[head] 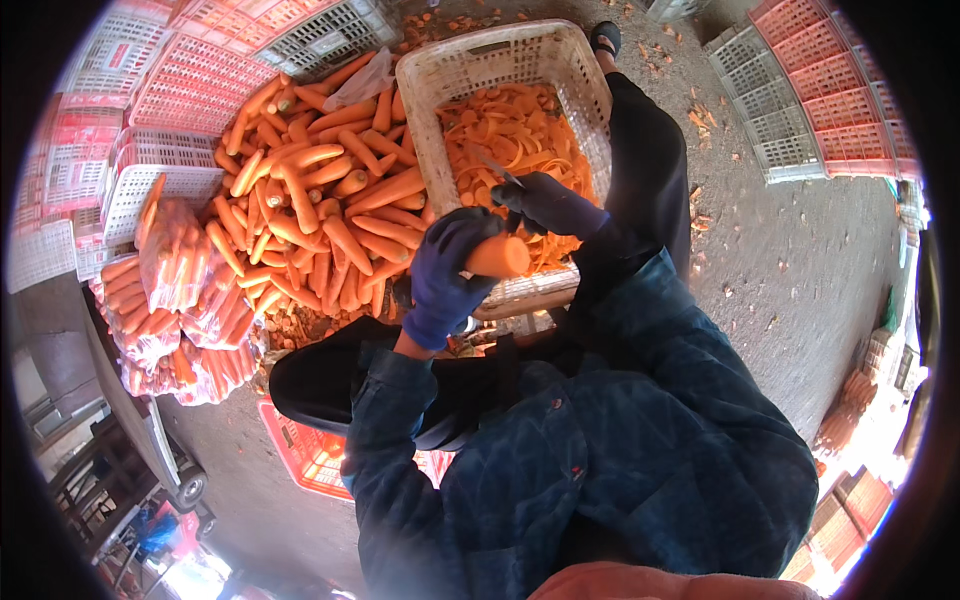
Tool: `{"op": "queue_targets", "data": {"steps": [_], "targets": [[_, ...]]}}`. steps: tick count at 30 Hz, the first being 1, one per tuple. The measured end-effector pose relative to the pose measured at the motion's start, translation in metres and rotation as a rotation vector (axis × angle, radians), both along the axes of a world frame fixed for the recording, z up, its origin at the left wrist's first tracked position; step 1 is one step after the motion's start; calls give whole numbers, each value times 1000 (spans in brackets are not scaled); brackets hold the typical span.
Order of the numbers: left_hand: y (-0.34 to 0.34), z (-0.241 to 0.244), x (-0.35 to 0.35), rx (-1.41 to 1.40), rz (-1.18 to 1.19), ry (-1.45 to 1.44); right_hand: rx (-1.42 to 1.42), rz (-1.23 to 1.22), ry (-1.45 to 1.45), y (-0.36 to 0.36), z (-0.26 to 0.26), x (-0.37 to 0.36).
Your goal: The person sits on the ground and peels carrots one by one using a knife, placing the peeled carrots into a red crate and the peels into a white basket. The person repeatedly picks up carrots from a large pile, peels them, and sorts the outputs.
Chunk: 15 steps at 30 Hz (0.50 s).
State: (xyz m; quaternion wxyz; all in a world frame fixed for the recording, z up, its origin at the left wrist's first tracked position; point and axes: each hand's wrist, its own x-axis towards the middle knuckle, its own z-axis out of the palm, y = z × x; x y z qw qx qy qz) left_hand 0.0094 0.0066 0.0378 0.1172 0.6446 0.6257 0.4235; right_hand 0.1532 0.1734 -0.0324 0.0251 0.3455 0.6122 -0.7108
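Observation:
My left hand (454,266), in a purple work glove with dark fingers, grips a thick carrot (501,256) whose cut round end faces me. In my right hand (551,202), gloved the same way, is a knife with a thin blade (499,166) that points up and left. Both hands are over the near part of a dirty white plastic crate (491,64). Orange carrot peelings and cut slices (525,135) lie inside it. Left of the crate spreads a large heap of whole carrots (322,187), close to my left hand. The knife's handle is mostly hidden by my fingers.
Clear plastic bags of carrots (176,255) are piled at the left. Red and white crates (202,82) stack behind the heap, more crates (814,90) at upper right. A red crate (300,450) sits beneath me. Scraps dot the concrete floor (772,277). A wheeled cart (191,486) stands lower left.

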Motion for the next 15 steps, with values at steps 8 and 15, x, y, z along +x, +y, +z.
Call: {"op": "queue_targets", "data": {"steps": [8,15], "targets": [[40,2,-16,-164,75,823,-243,3,402,-11,27,11],[115,-74,-22,-102,219,-25,-103,-485,348,62,69,33]]}}
